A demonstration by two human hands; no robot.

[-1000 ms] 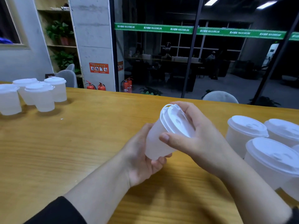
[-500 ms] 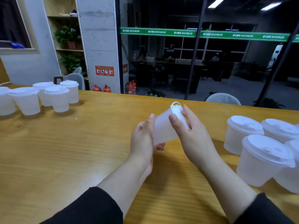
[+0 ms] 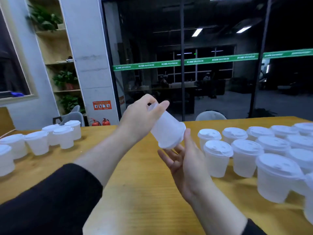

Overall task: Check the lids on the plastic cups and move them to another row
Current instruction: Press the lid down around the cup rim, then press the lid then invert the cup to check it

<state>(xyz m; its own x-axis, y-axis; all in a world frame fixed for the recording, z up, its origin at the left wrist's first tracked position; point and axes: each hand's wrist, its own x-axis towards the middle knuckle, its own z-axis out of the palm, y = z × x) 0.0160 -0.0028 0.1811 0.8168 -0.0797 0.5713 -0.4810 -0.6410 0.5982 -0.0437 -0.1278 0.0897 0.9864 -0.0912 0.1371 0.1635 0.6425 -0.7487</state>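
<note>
Head view shows one plastic cup (image 3: 166, 131) held in the air above the table (image 3: 135, 184), a little above the middle of the picture. The left hand (image 3: 140, 119) grips it at the narrow bottom end; thumb and fingers are curled around this end. The cup is turned over and tilted, so its wide lidded end points down toward 5 o'clock. I judge that this position is a test: if the lid is loose, it will fall or open.

The right hand (image 3: 184, 160) waits directly under the lidded end. Its palm faces up and its fingers (image 3: 166, 158) are spread and relaxed. They hold nothing; the thumb is just beside the rim of the cup, maybe touching it. I think this hand is there to catch the lid or to press on it.

At 3 o'clock many lidded cups (image 3: 243, 155) stand upright in close rows; probably they still wait for the check. At 9 o'clock a smaller group of cups (image 3: 62, 136) stands well apart from them, and I judge that these are already checked and moved.

The lid of the held cup faces away from the camera, so I cannot tell if it sits tightly. The left hand covers the bottom of the cup. The cups at the right edge and at the left edge are cut off, and the picture is a little blurred there, so an exact count is not possible.
</note>
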